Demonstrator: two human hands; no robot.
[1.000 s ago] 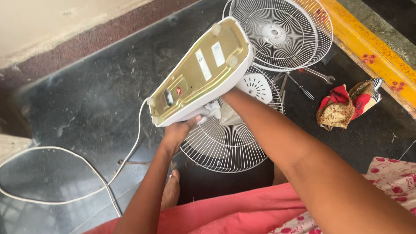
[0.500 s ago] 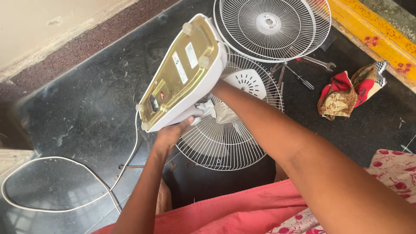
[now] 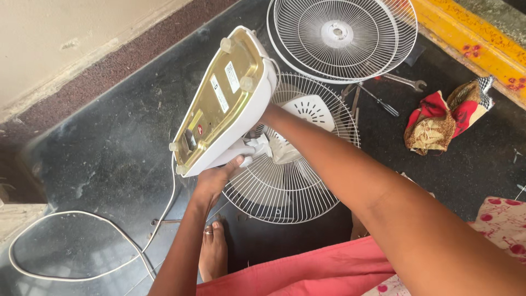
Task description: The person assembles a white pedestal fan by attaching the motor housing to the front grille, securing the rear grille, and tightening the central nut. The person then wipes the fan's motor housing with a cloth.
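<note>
Here we hold a white table fan upside down over a dark floor, its base tipped up so the brass-coloured underside faces us. Our left hand grips the lower edge of the base, fingers curled tight around it. Our right hand is hidden behind the base, and we cannot tell how it holds; only the forearm shows, crossing in front of the fan's rear grille. That grille hangs just below the base, above the floor. A loose front grille lies flat beyond it, partly covered by the base. A spanner and a screwdriver lie just beside the two grilles, with a crumpled red and yellow cloth near them. The white power cord loops across the floor at left. A bare foot rests under our left arm.
</note>
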